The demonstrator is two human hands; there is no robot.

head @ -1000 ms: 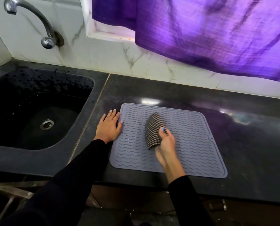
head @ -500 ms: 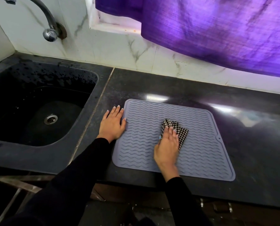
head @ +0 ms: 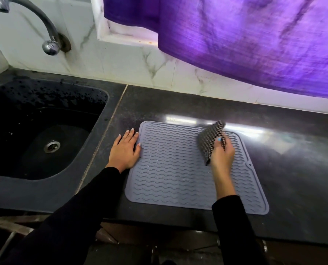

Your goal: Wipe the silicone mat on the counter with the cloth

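Right hand [head: 222,156] fingers curled round cloth [head: 211,139]; left hand [head: 125,150] flat.

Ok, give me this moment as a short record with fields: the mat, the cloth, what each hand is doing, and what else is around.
mat: grey silicone mat with wavy ridges, flat on the dark counter
cloth: checked cloth, bunched, over the mat's far right part
right hand: right hand grips the cloth
left hand: left hand flat on the counter, fingers open, thumb on the mat's left edge
left of mat: black sink with wet spots, tap above it
behind: marbled wall tiles, purple curtain hanging
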